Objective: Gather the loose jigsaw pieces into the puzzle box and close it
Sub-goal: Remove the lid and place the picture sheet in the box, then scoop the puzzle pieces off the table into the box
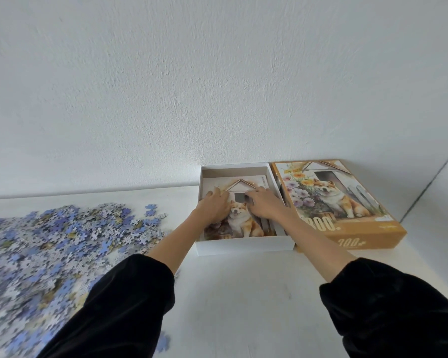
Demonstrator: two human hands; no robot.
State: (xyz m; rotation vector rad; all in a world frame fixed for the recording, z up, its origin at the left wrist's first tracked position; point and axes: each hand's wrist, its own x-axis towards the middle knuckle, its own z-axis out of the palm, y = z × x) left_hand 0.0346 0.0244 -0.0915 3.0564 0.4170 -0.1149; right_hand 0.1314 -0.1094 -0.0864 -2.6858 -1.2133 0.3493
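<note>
Loosely open, left grip point(214, 205) and right grip point(265, 205) touch the poster point(243, 226).

What I can't make out from this head view.
The jigsaw pieces point(49, 244) run off the left edge of the frame and smear into blur at lower left, where the left sleeve point(119, 306) covers part of the heap. It and the right sleeve point(393, 306) are cut by the bottom edge. The left hand point(214, 206) and right hand point(265, 205) cover the middle of the printed sheet point(241, 226) in the box point(243, 248); I cannot tell whether their fingers press or pinch it. The right forearm point(316, 244) hides part of the number on the lid point(360, 202).
</note>
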